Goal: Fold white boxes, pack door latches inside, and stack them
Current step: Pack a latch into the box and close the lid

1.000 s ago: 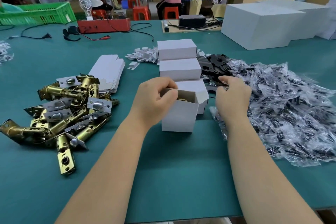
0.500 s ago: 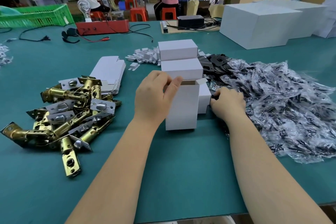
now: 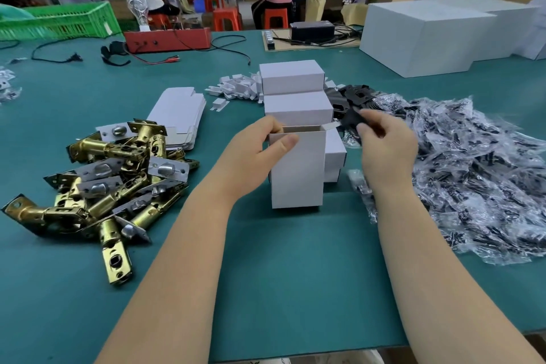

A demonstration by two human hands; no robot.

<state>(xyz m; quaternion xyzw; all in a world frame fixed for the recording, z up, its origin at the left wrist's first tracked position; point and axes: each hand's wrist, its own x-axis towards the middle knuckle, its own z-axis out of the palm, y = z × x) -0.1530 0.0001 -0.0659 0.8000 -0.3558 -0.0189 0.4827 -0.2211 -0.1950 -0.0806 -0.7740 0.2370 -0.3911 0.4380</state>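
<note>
A small white box [image 3: 297, 174] stands upright on the green table, its top open. My left hand [image 3: 254, 156] grips its upper left side, thumb on the front face. Just right of the opening, my right hand [image 3: 384, 148] pinches a black plate [image 3: 351, 120]. Behind the open box lie three closed white boxes [image 3: 291, 77] in a row. A heap of brass door latches [image 3: 112, 174] sits at the left. Flat unfolded box blanks [image 3: 180, 111] lie behind the latches.
A big pile of clear bags with black parts [image 3: 478, 174] covers the right side. Loose black plates [image 3: 354, 94] and small white cardboard pieces [image 3: 236, 89] lie behind the boxes. Large white cartons [image 3: 428, 35], a red device [image 3: 168, 40] and cables sit farther back. People sit beyond.
My right hand has risen from the table beside the box, now holding a black plate near the opening. My left hand keeps its hold on the upright box.
</note>
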